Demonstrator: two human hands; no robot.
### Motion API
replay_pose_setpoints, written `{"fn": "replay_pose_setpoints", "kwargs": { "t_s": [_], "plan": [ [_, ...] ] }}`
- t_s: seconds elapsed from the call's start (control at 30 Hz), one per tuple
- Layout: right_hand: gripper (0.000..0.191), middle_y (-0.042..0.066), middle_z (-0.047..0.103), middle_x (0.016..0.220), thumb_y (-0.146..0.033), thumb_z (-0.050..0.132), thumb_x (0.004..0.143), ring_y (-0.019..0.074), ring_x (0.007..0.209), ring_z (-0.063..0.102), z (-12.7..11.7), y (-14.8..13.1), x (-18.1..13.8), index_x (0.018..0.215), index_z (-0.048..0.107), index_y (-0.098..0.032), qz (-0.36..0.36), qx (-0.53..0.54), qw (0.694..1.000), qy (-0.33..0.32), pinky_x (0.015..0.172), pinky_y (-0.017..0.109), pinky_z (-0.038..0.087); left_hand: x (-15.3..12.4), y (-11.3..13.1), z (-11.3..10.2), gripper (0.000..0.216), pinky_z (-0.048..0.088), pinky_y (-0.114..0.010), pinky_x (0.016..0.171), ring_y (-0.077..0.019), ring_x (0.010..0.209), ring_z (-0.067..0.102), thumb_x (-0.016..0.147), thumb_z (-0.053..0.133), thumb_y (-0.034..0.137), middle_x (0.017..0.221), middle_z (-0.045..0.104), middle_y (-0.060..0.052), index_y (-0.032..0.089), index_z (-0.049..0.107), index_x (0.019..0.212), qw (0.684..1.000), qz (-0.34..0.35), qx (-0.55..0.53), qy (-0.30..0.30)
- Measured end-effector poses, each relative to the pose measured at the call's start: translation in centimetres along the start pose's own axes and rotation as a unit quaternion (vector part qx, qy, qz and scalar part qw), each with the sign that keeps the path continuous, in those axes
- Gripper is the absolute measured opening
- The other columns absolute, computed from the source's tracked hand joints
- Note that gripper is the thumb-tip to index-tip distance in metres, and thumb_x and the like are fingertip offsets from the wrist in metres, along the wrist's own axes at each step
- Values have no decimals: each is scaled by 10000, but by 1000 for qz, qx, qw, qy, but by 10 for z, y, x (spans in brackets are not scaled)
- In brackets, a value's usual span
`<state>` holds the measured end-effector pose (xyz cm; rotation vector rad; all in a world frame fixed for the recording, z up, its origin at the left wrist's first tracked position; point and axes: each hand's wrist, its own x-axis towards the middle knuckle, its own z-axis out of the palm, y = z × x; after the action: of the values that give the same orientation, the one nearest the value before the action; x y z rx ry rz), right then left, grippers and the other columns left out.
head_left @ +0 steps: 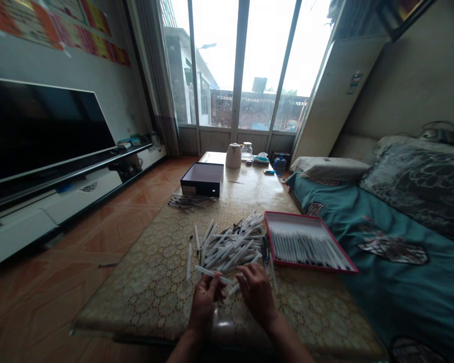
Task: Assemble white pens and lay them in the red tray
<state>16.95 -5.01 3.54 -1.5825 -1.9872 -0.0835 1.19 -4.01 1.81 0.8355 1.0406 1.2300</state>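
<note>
My left hand (207, 295) is closed around a slim white pen barrel (206, 271), which points up to the left with its far end close to my right fingertips. My right hand (255, 287) is beside it on the right, its fingers bent and drawn together; what they hold, if anything, is hidden. A short length of another white barrel (234, 289) shows just under those fingers. Right beyond both hands lies a loose heap of white pen barrels (230, 247) with dark pieces among them. To the right, a shallow red-edged box lid (295, 220) holds a row of pens (306, 247).
A dark open box (200, 189) stands further back on the patterned table (136, 282), with thin dark-and-clear sticks (191, 201) before it. A kettle (233, 156), a glass jar (246, 151) and a tissue pack (261, 159) are at the far end. A sofa (393, 242) adjoins on the right.
</note>
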Motion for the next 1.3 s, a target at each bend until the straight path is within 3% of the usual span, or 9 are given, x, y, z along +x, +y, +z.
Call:
{"fn": "replay_pose_setpoints", "kwargs": {
  "t_s": [0.1,0.17,0.33,0.57,0.73,0.83,0.9,1.07,1.3],
  "plan": [
    [196,85,602,898,-172,469,834,212,872,534,-4,32,23,955,623,-194,171,-119,978,12,761,323,348,0,-5,-2,334,349,-178,355,-96,401,515,665,675,450,552,600,29,160,558,783,999,-2,-36,14],
    [148,103,611,883,-188,508,803,237,880,535,-4,51,40,852,647,-178,223,-175,959,-24,753,344,326,-1,-7,-3,319,346,-173,351,-86,387,504,677,669,440,542,594,36,160,552,776,1000,5,-28,7],
    [163,152,632,838,-187,528,771,254,857,562,5,71,67,780,671,-109,246,-212,944,-64,761,368,297,-1,-6,-4,311,374,-184,366,-98,406,529,703,644,446,554,610,28,163,546,785,1000,16,-25,2],
    [192,188,644,824,-166,492,776,249,804,606,4,75,67,755,661,-79,279,-177,942,-59,711,347,344,-1,-5,-4,321,386,-191,365,-107,410,538,677,670,443,543,619,21,158,552,769,999,19,-38,3],
    [276,56,650,781,-270,341,901,147,703,616,-15,65,46,914,596,-165,238,-58,969,-43,616,226,389,0,-2,-6,319,449,-191,475,-108,484,583,648,706,411,534,630,17,151,576,779,996,1,-91,15],
    [307,20,622,712,-338,304,914,147,635,594,-19,44,22,933,569,-186,150,114,982,-20,597,232,410,1,0,-9,333,478,-199,539,-111,553,615,625,732,382,624,666,-1,152,582,813,988,-21,-150,28],
    [268,31,622,754,-349,361,891,165,690,594,-20,27,4,884,584,-201,88,171,981,-35,632,255,425,2,1,-11,327,488,-205,559,-107,561,615,620,742,356,641,664,-1,150,578,814,982,-31,-182,33],
    [222,21,624,812,-258,396,870,176,731,603,-24,-8,-20,870,617,-244,42,157,984,-78,638,266,430,3,-2,-14,287,500,-219,590,-101,568,611,651,727,323,656,647,8,156,562,817,977,-34,-209,25],
    [210,11,618,782,-217,411,872,130,702,589,-27,-22,-13,832,617,-234,23,85,993,-82,628,204,391,3,-4,-15,261,499,-221,590,-101,573,607,686,699,329,673,643,10,165,567,840,982,-26,-188,11]
  ]
}}
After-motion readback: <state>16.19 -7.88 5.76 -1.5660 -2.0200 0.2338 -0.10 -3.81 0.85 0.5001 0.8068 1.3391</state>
